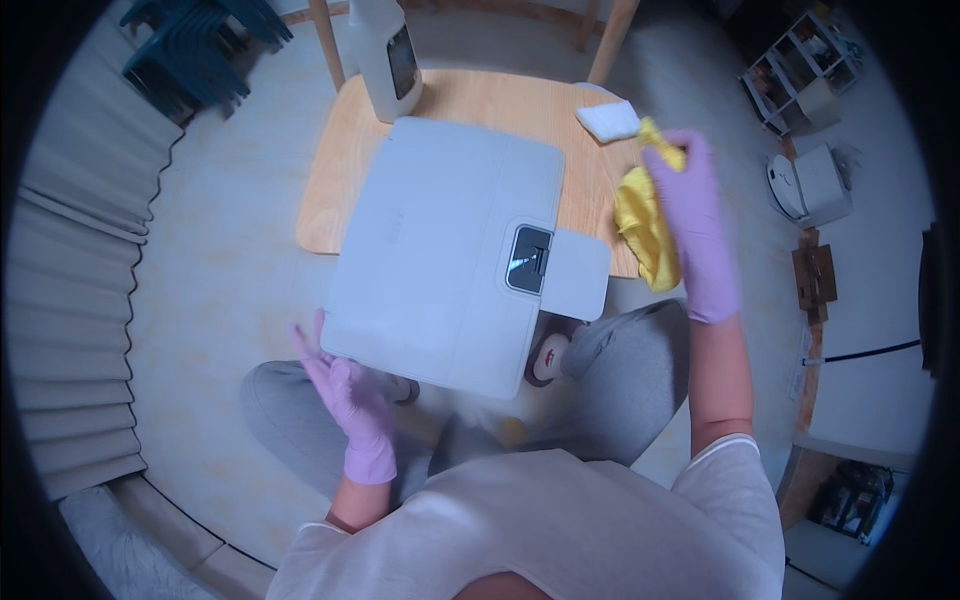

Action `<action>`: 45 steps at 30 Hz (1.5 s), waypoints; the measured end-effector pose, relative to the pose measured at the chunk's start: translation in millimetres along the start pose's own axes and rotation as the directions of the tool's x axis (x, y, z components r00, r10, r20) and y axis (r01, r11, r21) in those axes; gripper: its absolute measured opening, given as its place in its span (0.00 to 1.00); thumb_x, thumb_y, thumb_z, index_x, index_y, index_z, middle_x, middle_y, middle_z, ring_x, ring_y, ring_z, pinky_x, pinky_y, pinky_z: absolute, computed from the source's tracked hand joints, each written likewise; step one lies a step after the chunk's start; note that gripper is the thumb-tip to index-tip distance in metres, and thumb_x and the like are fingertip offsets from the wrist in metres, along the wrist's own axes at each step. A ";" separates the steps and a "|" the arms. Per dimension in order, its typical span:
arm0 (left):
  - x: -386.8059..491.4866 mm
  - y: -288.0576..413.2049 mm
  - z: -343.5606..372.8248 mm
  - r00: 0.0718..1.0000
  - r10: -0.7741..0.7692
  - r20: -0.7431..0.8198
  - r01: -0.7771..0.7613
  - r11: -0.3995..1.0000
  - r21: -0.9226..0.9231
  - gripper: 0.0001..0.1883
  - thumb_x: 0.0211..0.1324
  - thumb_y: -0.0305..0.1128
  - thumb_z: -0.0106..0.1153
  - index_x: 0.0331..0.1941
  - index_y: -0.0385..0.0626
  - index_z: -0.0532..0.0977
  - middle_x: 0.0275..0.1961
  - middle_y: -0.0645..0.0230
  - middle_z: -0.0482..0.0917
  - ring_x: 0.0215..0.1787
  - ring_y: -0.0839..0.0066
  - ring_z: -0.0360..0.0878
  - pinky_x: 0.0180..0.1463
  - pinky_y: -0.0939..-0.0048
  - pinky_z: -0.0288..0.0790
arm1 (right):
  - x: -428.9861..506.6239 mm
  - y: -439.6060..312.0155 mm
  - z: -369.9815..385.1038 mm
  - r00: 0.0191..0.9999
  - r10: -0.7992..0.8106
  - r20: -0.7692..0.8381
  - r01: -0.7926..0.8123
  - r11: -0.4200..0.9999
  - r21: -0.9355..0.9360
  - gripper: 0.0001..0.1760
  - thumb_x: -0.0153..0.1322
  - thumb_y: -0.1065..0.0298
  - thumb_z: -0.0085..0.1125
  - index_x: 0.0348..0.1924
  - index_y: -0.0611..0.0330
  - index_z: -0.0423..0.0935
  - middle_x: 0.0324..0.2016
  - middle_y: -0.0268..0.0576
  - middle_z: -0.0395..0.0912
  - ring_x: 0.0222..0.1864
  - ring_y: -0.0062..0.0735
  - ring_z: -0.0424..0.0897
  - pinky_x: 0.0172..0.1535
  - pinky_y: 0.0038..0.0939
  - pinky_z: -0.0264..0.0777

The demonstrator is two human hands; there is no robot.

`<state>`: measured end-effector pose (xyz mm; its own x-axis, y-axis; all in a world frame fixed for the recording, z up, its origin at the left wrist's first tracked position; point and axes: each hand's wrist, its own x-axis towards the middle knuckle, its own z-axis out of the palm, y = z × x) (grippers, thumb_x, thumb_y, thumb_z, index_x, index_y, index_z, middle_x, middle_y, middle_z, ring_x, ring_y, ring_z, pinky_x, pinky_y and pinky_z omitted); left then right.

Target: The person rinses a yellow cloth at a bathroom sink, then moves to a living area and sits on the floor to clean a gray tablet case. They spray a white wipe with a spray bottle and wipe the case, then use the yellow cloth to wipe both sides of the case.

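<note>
A light grey handbag or briefcase with a flap tab and a dark metal clasp (450,255) lies flat on a light wooden stool or low table (322,202), its near end jutting over the edge towards my lap. My left hand (352,397), in a pink-purple glove, is at the bag's near left corner with its fingers spread; whether it bears on the bag I cannot tell. My right hand (694,195), gloved alike, grips a yellow cloth (649,225) that hangs down beside the right edge of the wood. Near that hand, a folded white cloth or pad (609,121) rests on the wood.
A white bottle (386,67) with a dark label stands behind the bag at the far left. Wooden legs rise beyond the tabletop. Stacked dark blue plastic stools (191,60) and a grey curtain (75,300) are at left. A wire shelf (802,67) and a white bin-like container (814,184) stand at right.
</note>
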<state>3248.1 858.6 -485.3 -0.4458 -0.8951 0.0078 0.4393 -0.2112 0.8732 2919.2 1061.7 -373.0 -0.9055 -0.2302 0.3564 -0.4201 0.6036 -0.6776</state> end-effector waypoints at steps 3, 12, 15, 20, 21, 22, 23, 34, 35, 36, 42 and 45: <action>16.1 25.9 0.9 0.965 0.250 -0.078 -0.223 0.940 0.258 0.41 0.68 0.37 0.53 0.78 0.42 0.45 0.78 0.54 0.53 0.80 0.60 0.53 0.80 0.54 0.49 | 4.8 26.8 30.1 0.991 -0.033 0.133 0.081 0.924 -0.373 0.22 0.70 0.57 0.66 0.52 0.58 0.77 0.50 0.51 0.75 0.55 0.47 0.75 0.61 0.41 0.68; 142.8 92.7 58.5 0.826 0.362 0.432 -0.563 0.550 0.617 0.39 0.66 0.34 0.59 0.76 0.41 0.53 0.79 0.58 0.57 0.82 0.63 0.51 0.81 0.57 0.48 | -2.3 33.2 15.7 0.980 -0.198 0.028 0.199 0.951 -0.236 0.18 0.71 0.58 0.64 0.53 0.52 0.81 0.52 0.46 0.77 0.58 0.47 0.75 0.62 0.41 0.67; 200.1 79.0 111.3 0.783 0.284 0.553 -0.613 0.502 0.610 0.50 0.61 0.41 0.66 0.78 0.42 0.46 0.81 0.54 0.52 0.83 0.61 0.48 0.81 0.57 0.47 | 3.9 31.2 -5.8 0.972 -0.230 0.054 0.234 0.967 -0.099 0.17 0.72 0.63 0.63 0.54 0.51 0.81 0.51 0.45 0.78 0.59 0.46 0.75 0.63 0.40 0.67; 246.3 49.6 191.6 0.729 0.411 0.547 -0.677 0.549 0.490 0.69 0.52 0.50 0.75 0.77 0.40 0.28 0.81 0.45 0.40 0.84 0.54 0.39 0.82 0.59 0.42 | 44.4 49.9 -21.1 0.894 -0.384 0.233 0.400 0.916 -0.024 0.20 0.71 0.68 0.61 0.57 0.50 0.80 0.58 0.43 0.77 0.65 0.44 0.72 0.69 0.40 0.61; 252.8 47.2 203.8 0.699 0.452 0.555 -0.710 0.533 0.460 0.73 0.50 0.52 0.77 0.77 0.40 0.25 0.81 0.44 0.38 0.84 0.52 0.38 0.82 0.58 0.43 | 56.8 55.2 -19.1 0.854 -0.417 0.312 0.457 0.887 -0.065 0.22 0.71 0.69 0.61 0.59 0.50 0.78 0.60 0.43 0.76 0.67 0.43 0.70 0.70 0.41 0.59; 258.9 44.1 214.9 0.740 0.458 0.493 -0.672 0.514 0.533 0.75 0.47 0.53 0.79 0.77 0.39 0.24 0.80 0.42 0.40 0.83 0.52 0.41 0.81 0.59 0.46 | 69.3 61.1 -13.7 0.796 -0.491 0.354 0.548 0.833 -0.078 0.24 0.70 0.71 0.60 0.61 0.50 0.77 0.62 0.43 0.75 0.69 0.43 0.68 0.71 0.41 0.57; 264.7 40.6 224.5 0.722 0.468 0.510 -0.692 0.500 0.521 0.75 0.47 0.53 0.79 0.77 0.39 0.25 0.80 0.42 0.41 0.83 0.51 0.43 0.80 0.60 0.48 | 79.9 66.0 -5.7 0.776 -0.466 0.425 0.562 0.817 -0.130 0.26 0.70 0.71 0.60 0.63 0.49 0.75 0.64 0.42 0.73 0.71 0.43 0.66 0.72 0.42 0.55; 319.8 39.8 257.6 0.886 0.228 0.405 -0.415 0.780 0.469 0.24 0.53 0.43 0.78 0.45 0.38 0.80 0.40 0.66 0.85 0.43 0.77 0.81 0.50 0.70 0.74 | 111.3 32.3 16.7 0.832 -0.278 0.481 0.370 0.923 -0.108 0.35 0.71 0.56 0.66 0.68 0.55 0.69 0.58 0.50 0.76 0.61 0.48 0.75 0.68 0.40 0.65; 317.5 45.1 255.4 0.898 0.203 0.390 -0.384 0.795 0.470 0.23 0.53 0.44 0.78 0.44 0.39 0.81 0.39 0.66 0.85 0.42 0.77 0.81 0.49 0.71 0.73 | 104.4 23.8 10.7 0.859 -0.288 0.422 0.186 0.946 0.267 0.35 0.72 0.53 0.64 0.68 0.57 0.67 0.58 0.52 0.76 0.60 0.47 0.76 0.67 0.41 0.66; 312.7 52.8 249.5 0.912 0.199 0.358 -0.373 0.764 0.526 0.24 0.54 0.44 0.77 0.46 0.40 0.80 0.37 0.68 0.84 0.41 0.77 0.81 0.48 0.70 0.73 | 97.2 14.6 4.2 0.880 -0.217 0.423 -0.057 0.836 0.546 0.36 0.74 0.51 0.62 0.69 0.59 0.65 0.58 0.54 0.75 0.60 0.47 0.77 0.67 0.42 0.68; 262.6 163.7 190.5 0.794 0.366 0.486 -0.495 0.853 0.167 0.29 0.60 0.37 0.71 0.65 0.48 0.74 0.48 0.71 0.80 0.42 0.77 0.81 0.46 0.71 0.77 | 13.3 -39.8 -23.7 0.643 -0.504 0.577 -0.743 -0.228 0.629 0.39 0.78 0.47 0.53 0.73 0.63 0.56 0.62 0.64 0.70 0.58 0.57 0.78 0.62 0.59 0.72; 212.1 226.0 141.3 0.774 0.348 0.529 -0.500 0.849 0.173 0.30 0.60 0.30 0.68 0.67 0.46 0.72 0.55 0.69 0.80 0.45 0.77 0.81 0.49 0.72 0.75 | -32.9 -72.8 -14.8 0.545 -0.636 0.546 -0.838 -0.395 0.376 0.40 0.78 0.50 0.52 0.76 0.62 0.52 0.65 0.66 0.67 0.62 0.66 0.73 0.65 0.68 0.65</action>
<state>3142.7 676.5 -217.4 -0.6049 -0.5584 0.5677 0.4605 0.3362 0.8215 2980.5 1036.7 -325.9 -0.2582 -0.9265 0.2738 0.9028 -0.3323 -0.2731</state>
